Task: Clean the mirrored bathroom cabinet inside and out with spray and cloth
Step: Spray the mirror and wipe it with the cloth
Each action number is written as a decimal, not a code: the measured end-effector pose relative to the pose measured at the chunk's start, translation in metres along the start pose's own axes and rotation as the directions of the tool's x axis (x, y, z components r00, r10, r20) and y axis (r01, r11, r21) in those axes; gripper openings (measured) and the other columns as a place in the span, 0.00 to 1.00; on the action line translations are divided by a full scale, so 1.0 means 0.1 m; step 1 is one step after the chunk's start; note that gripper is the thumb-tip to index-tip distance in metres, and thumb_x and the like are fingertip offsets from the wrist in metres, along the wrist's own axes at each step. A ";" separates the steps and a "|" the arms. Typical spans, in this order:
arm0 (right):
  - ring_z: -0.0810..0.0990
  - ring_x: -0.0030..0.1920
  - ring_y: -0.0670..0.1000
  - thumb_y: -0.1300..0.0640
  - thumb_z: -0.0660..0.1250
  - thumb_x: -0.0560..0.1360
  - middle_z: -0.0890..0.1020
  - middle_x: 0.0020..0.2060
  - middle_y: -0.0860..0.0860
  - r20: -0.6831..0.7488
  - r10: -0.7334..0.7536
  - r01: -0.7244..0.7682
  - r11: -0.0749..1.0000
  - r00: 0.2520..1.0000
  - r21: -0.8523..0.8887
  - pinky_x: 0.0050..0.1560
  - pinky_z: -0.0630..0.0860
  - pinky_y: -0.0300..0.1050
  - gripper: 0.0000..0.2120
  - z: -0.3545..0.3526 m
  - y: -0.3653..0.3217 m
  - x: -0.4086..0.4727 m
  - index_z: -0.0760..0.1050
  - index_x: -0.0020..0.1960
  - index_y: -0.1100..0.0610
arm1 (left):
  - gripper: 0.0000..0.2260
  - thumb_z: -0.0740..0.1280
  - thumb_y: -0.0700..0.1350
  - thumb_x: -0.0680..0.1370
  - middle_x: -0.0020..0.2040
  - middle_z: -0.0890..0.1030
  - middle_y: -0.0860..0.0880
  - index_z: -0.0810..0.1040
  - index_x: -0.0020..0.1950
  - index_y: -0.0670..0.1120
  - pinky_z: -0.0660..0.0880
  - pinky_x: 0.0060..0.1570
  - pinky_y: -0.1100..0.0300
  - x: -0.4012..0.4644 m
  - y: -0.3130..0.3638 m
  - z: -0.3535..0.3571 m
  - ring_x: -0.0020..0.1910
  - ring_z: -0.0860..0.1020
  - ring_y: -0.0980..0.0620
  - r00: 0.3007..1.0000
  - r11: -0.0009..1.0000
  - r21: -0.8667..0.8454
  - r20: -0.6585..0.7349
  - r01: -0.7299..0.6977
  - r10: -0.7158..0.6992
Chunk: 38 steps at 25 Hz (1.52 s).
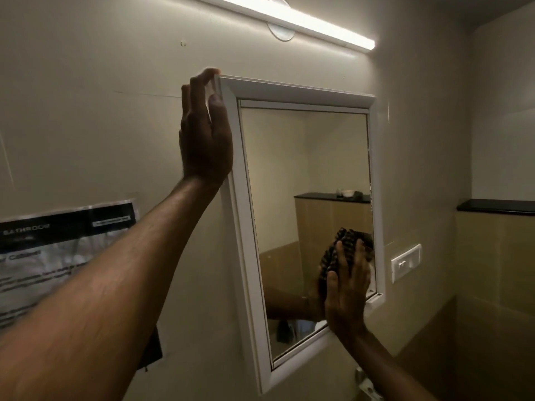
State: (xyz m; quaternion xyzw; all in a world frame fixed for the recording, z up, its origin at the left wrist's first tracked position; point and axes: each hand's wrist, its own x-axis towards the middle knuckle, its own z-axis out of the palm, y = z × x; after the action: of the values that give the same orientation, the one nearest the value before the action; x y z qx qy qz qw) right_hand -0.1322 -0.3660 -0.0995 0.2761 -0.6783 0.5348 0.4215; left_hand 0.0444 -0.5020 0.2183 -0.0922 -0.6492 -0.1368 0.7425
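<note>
The white-framed mirrored cabinet [252, 233] hangs on the wall ahead, its door shut or nearly so. My left hand [205, 134] lies against the frame's upper left side, fingers straight, fingertips at the top left corner. My right hand [346, 287] presses a dark striped cloth [347, 240] flat on the mirror glass near its lower right corner, with the fingers spread over the cloth. No spray bottle shows in the head view.
A lit tube light [289, 20] runs above the cabinet. A laminated notice [58, 250] is stuck to the wall at the left. A white switch plate [405, 263] sits right of the cabinet, and a black ledge [495, 206] juts out at the far right.
</note>
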 end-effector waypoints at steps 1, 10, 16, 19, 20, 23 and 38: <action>0.50 0.83 0.60 0.44 0.49 0.84 0.48 0.84 0.54 0.013 -0.040 0.040 0.999 0.999 0.002 0.75 0.55 0.74 0.28 0.02 -0.13 -0.02 0.56 0.83 0.49 | 0.18 0.54 0.43 0.85 0.67 0.76 0.41 0.71 0.72 0.38 0.76 0.60 0.63 0.00 0.00 0.00 0.63 0.76 0.50 1.000 1.000 0.003 0.000 0.006 -0.006; 0.53 0.82 0.64 0.42 0.48 0.85 0.54 0.83 0.58 0.190 -0.372 0.385 0.922 0.909 -0.033 0.80 0.40 0.62 0.27 0.21 -0.73 -0.66 0.58 0.82 0.46 | 0.18 0.53 0.44 0.86 0.68 0.76 0.41 0.70 0.73 0.39 0.74 0.56 0.70 -0.01 0.00 0.01 0.63 0.77 0.49 0.999 0.999 0.022 0.019 0.043 -0.044; 0.56 0.81 0.64 0.42 0.48 0.85 0.57 0.82 0.58 0.297 -0.383 0.412 0.910 0.874 -0.039 0.80 0.41 0.64 0.27 0.20 -0.44 -1.13 0.59 0.82 0.46 | 0.18 0.54 0.44 0.86 0.67 0.76 0.41 0.70 0.73 0.39 0.70 0.53 0.76 -0.01 0.02 0.00 0.59 0.75 0.56 0.999 0.999 0.038 0.001 0.033 -0.033; 0.53 0.82 0.64 0.41 0.48 0.85 0.54 0.83 0.58 0.311 -0.391 0.428 0.902 0.867 -0.060 0.79 0.47 0.68 0.27 0.15 -0.27 -1.00 0.56 0.83 0.46 | 0.18 0.54 0.44 0.86 0.67 0.76 0.42 0.69 0.73 0.39 0.70 0.54 0.76 -0.01 0.00 0.00 0.56 0.73 0.64 0.999 0.998 0.053 -0.001 0.033 -0.033; 0.51 0.82 0.64 0.41 0.48 0.85 0.52 0.83 0.58 0.291 -0.317 0.345 0.937 0.903 -0.051 0.78 0.50 0.70 0.28 0.12 -0.20 -0.92 0.54 0.83 0.46 | 0.18 0.54 0.44 0.86 0.67 0.76 0.42 0.69 0.73 0.39 0.70 0.53 0.76 -0.02 -0.01 0.00 0.54 0.73 0.67 0.999 0.998 0.057 -0.002 0.033 -0.033; 0.51 0.82 0.61 0.40 0.48 0.84 0.47 0.84 0.51 0.137 0.074 -0.080 0.996 0.988 0.043 0.73 0.63 0.74 0.28 -0.03 0.02 -0.54 0.48 0.83 0.41 | 0.17 0.54 0.43 0.86 0.66 0.76 0.40 0.70 0.73 0.39 0.71 0.49 0.75 -0.03 -0.02 0.01 0.50 0.73 0.66 1.000 0.998 0.053 -0.011 0.029 -0.029; 0.60 0.79 0.60 0.45 0.46 0.86 0.56 0.82 0.57 0.015 0.608 -0.606 0.793 0.794 -0.061 0.78 0.58 0.63 0.27 -0.12 -0.04 0.02 0.50 0.84 0.50 | 0.18 0.53 0.42 0.86 0.66 0.76 0.38 0.70 0.73 0.38 0.67 0.51 0.79 -0.03 0.03 0.00 0.58 0.73 0.57 0.999 0.998 0.040 -0.003 0.039 -0.039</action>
State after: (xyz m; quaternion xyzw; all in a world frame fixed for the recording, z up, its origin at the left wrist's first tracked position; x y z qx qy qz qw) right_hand -0.1268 -0.3559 -0.0947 0.0419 -0.7521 0.6185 0.2236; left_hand 0.0448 -0.4988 0.2155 -0.0647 -0.6527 -0.1383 0.7421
